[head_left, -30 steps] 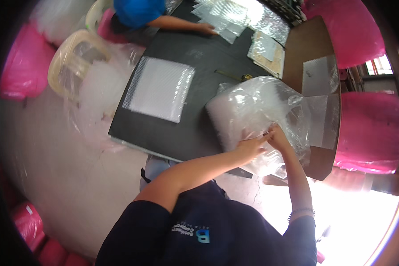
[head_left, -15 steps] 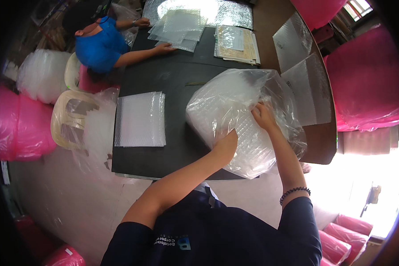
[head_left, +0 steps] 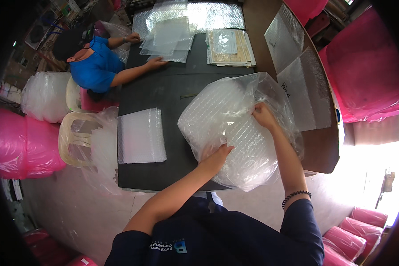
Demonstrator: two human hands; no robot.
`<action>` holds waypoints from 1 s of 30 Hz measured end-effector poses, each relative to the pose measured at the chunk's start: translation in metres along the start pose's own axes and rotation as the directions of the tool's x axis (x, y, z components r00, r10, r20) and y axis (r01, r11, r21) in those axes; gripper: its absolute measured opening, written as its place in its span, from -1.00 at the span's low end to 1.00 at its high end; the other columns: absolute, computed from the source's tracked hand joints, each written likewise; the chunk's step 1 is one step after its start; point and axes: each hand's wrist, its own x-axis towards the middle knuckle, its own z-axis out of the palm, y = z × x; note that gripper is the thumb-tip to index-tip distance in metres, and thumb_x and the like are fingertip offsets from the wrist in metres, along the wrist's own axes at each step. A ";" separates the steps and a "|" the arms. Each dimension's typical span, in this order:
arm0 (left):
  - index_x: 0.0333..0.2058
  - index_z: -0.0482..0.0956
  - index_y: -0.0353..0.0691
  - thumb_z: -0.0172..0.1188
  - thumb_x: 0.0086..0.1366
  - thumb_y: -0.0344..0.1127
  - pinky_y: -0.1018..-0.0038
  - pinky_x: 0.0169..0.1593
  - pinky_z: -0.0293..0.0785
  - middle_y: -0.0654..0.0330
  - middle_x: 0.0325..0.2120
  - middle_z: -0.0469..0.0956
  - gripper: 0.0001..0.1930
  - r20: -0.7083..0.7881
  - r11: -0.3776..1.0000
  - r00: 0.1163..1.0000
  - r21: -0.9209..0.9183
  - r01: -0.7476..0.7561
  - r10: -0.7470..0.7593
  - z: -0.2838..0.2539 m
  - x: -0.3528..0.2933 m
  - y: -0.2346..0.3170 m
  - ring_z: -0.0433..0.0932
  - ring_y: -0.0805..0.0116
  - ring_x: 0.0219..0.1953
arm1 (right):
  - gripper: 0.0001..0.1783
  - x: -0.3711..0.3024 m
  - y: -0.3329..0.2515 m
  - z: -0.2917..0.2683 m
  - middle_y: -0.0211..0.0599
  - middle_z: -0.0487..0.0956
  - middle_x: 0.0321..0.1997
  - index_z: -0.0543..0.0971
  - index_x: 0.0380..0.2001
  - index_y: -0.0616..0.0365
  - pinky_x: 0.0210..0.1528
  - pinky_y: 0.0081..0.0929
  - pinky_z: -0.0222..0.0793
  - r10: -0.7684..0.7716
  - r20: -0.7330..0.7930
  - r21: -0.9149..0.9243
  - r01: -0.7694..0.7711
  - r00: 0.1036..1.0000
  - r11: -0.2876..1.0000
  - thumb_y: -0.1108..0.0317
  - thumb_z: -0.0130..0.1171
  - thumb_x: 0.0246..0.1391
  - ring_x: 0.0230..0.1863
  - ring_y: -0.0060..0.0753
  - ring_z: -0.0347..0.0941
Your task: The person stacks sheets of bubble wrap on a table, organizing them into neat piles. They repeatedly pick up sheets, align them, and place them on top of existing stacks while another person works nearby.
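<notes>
**Handling a clear bag (head_left: pixel 248 137) of bubble wrap (head_left: pixel 217 106)**

Underneath, a black tabletop (head_left: pixel 177 146), with the bulging bag at its right front, reaching the near edge. Within the bag, bubble wrap, pale and ribbed. Well apart to the left, a flat white stack (head_left: pixel 141 137). Smaller still, both hands: left hand (head_left: pixel 217 157) gripping the bag low on its near left side, thumb outside, fingers partly hidden; right hand (head_left: pixel 264 116) pinching it farther up, fingertips together. Step in hand, by the look of it — adjusting the bag around the bubble wrap. Called for next: a firm grip on both sides and an even pull — gentle enough to avoid a tear.
</notes>
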 end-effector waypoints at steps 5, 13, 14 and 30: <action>0.02 0.25 -0.34 -0.23 0.33 -0.01 0.15 0.12 0.13 -0.15 -0.12 0.43 -0.50 0.271 0.960 0.955 -0.213 0.180 -0.118 -0.007 0.002 0.005 0.38 -0.04 0.00 | -0.78 -0.013 -0.028 0.003 -0.04 0.51 -0.25 0.50 -0.35 0.27 -0.11 -0.34 0.28 0.087 -0.104 0.125 -0.073 0.991 0.989 0.38 0.12 -0.09 -0.18 -0.08 0.42; 0.09 0.17 -0.36 -0.14 0.24 0.15 0.23 0.06 0.27 -0.18 -0.07 0.40 -0.32 0.362 0.941 0.916 -0.214 0.261 -0.172 -0.020 0.018 0.042 0.38 -0.06 0.01 | -0.88 -0.017 -0.013 0.007 -0.14 0.43 -0.41 0.39 -0.43 0.27 -0.22 -0.38 0.25 -0.063 -0.218 0.145 0.096 0.974 0.985 0.43 0.05 -0.03 -0.32 -0.14 0.36; 0.10 0.16 -0.36 -0.14 0.22 0.20 0.23 0.08 0.24 -0.17 -0.05 0.38 -0.28 0.360 0.941 0.916 -0.212 0.263 -0.175 -0.019 0.018 0.044 0.37 -0.06 0.02 | -0.88 -0.018 -0.012 0.006 -0.14 0.43 -0.42 0.39 -0.42 0.26 -0.23 -0.38 0.25 -0.047 -0.229 0.142 0.081 0.972 0.987 0.43 0.05 -0.02 -0.33 -0.15 0.35; -0.19 0.52 -0.28 -0.08 0.18 0.17 0.26 0.09 0.15 0.09 -0.28 0.54 -0.43 0.296 0.702 0.955 0.686 -0.191 -0.030 -0.012 -0.015 0.070 0.50 0.22 -0.22 | -0.69 -0.028 0.014 -0.003 0.10 0.40 -0.05 0.41 -0.16 0.41 0.05 -0.26 0.22 -0.311 -0.270 -0.434 0.174 0.911 0.884 0.50 0.05 -0.02 0.00 0.09 0.32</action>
